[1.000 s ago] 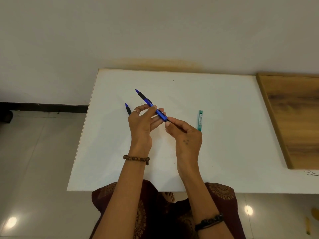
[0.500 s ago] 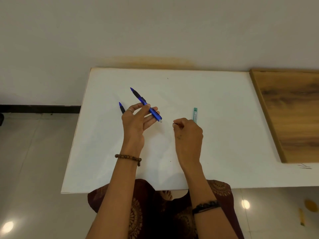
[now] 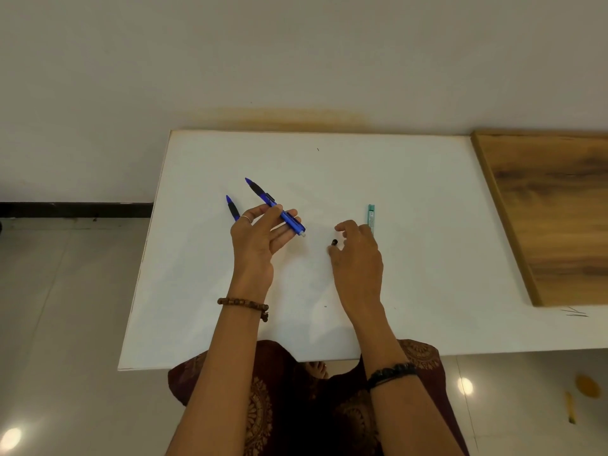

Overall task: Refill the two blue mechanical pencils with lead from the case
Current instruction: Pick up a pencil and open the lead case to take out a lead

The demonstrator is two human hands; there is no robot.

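Note:
My left hand [image 3: 260, 238] holds one blue mechanical pencil [image 3: 274, 207] between thumb and fingers. Its tip points up and left, and its white rear end [image 3: 302, 234] is bare. The second blue pencil [image 3: 232, 207] lies on the white table [image 3: 411, 179] just behind that hand, mostly hidden by it. A small black cap [image 3: 334, 241] lies on the table between the thumb and forefinger of my right hand [image 3: 358, 255], whose fingers are spread and grip nothing. The teal lead case [image 3: 371, 215] lies flat just beyond my right hand, its near end covered by the fingers.
A wooden board [image 3: 552, 209] lies along the table's right side. The table's left edge [image 3: 144, 258] drops to a tiled floor. A wall stands right behind the table's far edge.
My right hand pulled the black cap off the pencil's rear end, carried it right and set it down, then opened. The left hand kept hold of the pencil.

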